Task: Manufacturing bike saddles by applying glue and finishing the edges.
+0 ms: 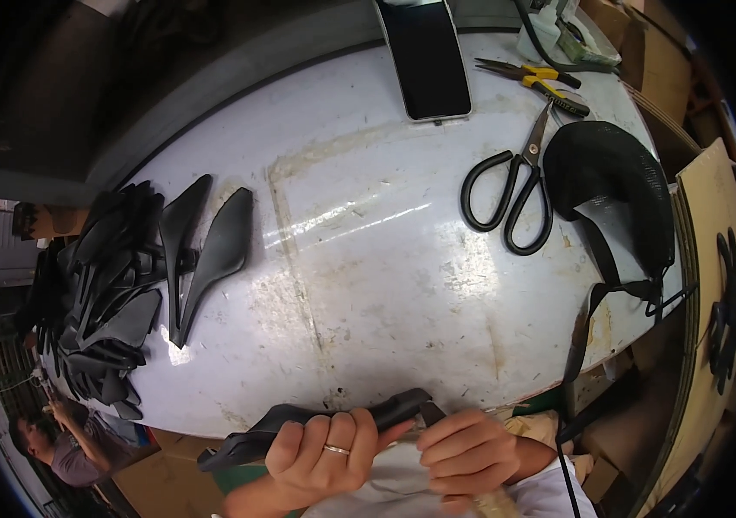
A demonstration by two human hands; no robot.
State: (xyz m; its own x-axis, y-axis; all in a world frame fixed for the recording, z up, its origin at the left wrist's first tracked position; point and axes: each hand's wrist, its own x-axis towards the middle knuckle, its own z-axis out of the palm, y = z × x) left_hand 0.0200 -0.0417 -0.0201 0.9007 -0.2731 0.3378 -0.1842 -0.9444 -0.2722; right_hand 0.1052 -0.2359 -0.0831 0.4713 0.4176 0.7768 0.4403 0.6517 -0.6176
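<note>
Close to the table's near edge, my left hand (323, 453), with a ring on one finger, is wrapped round a long black moulded piece (264, 432). The piece looks like rubber or plastic and lies roughly crosswise, its ends showing on both sides of the hand. My right hand (469, 453) is closed at the right end of this piece. A small dark bit shows by its fingertips, but what it grips is hidden. Two similar flat black pieces (223, 246) lie on the left of the table, beside a heap of black pieces (109, 276).
On the white table (368, 224) lie black-handled scissors (523, 186), yellow-and-black pliers (541, 85), a phone (427, 65) and a black mesh pouch with straps (610, 186). A clear bottle (541, 33) stands far right. Another person (83, 445) is at lower left.
</note>
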